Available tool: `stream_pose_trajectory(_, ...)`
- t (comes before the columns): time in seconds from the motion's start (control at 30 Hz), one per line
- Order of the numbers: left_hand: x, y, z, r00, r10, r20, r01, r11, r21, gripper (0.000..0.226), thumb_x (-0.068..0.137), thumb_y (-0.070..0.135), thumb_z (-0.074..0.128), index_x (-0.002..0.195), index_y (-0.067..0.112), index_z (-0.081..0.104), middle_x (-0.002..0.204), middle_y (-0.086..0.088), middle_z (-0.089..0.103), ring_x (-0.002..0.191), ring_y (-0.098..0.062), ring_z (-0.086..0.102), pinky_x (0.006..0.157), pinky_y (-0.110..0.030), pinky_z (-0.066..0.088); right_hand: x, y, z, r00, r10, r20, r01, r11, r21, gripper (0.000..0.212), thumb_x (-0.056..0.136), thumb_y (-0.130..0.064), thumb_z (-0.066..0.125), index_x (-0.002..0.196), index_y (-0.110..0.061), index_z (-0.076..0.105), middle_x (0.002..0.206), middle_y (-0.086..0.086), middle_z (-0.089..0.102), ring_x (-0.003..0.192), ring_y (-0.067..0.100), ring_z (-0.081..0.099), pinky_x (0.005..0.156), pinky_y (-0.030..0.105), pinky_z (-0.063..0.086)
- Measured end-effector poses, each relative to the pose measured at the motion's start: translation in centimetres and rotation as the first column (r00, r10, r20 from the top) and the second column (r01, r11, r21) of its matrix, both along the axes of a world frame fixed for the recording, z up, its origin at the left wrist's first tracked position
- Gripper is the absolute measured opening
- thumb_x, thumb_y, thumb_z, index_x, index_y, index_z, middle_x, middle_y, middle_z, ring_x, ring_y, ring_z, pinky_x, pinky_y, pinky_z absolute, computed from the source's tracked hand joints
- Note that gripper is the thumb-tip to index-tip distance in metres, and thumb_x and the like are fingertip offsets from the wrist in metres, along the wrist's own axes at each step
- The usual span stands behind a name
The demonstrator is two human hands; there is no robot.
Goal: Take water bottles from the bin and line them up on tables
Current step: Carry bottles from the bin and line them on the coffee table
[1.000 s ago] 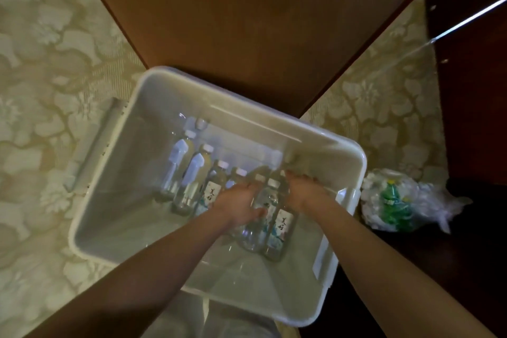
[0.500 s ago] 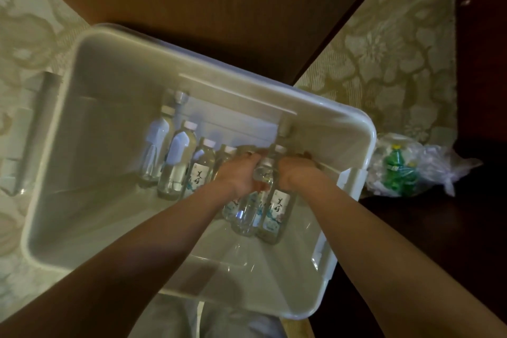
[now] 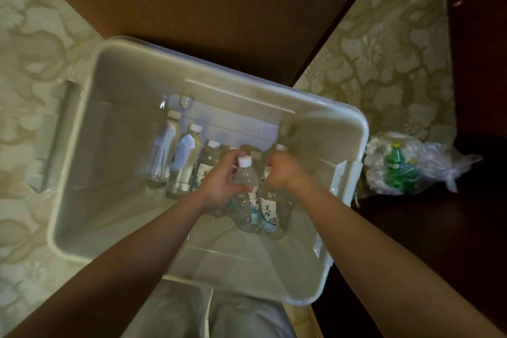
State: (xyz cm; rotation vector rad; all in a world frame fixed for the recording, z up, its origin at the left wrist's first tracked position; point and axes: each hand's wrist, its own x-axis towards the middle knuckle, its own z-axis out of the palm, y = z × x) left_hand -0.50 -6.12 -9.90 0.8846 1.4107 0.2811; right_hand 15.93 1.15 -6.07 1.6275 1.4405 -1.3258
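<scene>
A white plastic bin sits on the carpet below me with several clear, white-capped water bottles lying in a row along its floor. My left hand is closed around the neck of one labelled bottle, tilted up with its cap raised. My right hand grips the top of a neighbouring labelled bottle just to the right. Three more bottles lie untouched to the left of my hands. Other bottles are partly hidden under my hands.
A brown wooden table spans the top, its edge overhanging the bin's far rim. A clear plastic bag with green bottles lies right of the bin beside dark furniture. Patterned beige carpet surrounds the bin.
Both hands have closed on bottle tops and lifted them slightly; the left hand's bottle is now tilted cap-up. The view has shifted closer over the bin.
</scene>
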Motion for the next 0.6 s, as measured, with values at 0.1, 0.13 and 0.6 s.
stream_pose_trajectory(0.1, -1.4, -0.7, 0.2, 0.995, 0.097, 0.007, -0.097, 0.995, -0.015, 0.076, 0.07, -0.003, 0.083, 0.121, 0.035, 0.041, 0.114, 0.006, 0.055, 0.099, -0.016, 0.061, 0.078, -0.026, 0.055, 0.0, -2.1, -0.8, 0.954, -0.289, -0.078, 0.296, 0.951, 0.088, 0.045, 0.077, -0.004, 0.071, 0.121, -0.013, 0.066, 0.118, 0.011, 0.067, 0.105, 0.029, 0.065, 0.089, 0.033, 0.054)
stream_pose_trajectory(0.13, -1.8, -0.9, 0.2, 0.992, 0.125, -0.003, -0.126, 0.992, -0.021, 0.074, 0.07, -0.004, 0.083, 0.122, 0.029, 0.041, 0.111, 0.008, 0.055, 0.096, -0.013, 0.061, 0.075, -0.022, 0.055, 0.0, -2.9, -1.0, 0.92, -0.376, -0.112, 0.388, 0.913, 0.124, 0.044, 0.076, -0.001, 0.07, 0.119, -0.012, 0.067, 0.115, 0.011, 0.069, 0.105, 0.029, 0.066, 0.089, 0.033, 0.053)
stream_pose_trajectory(0.6, -3.7, -1.8, -0.7, 0.972, 0.077, -0.223, -0.087, 0.996, -0.035, 0.079, 0.074, 0.021, 0.084, 0.141, 0.032, 0.042, 0.104, 0.006, 0.052, 0.075, -0.01, 0.055, 0.089, -0.039, 0.054, 0.4, -7.8, -1.8, 0.839, -0.54, -0.068, 0.543, 0.825, 0.158, 0.074, 0.077, -0.002, 0.068, 0.142, -0.033, 0.05, 0.111, 0.006, 0.07, 0.094, 0.028, 0.068, 0.08, 0.032, 0.056)
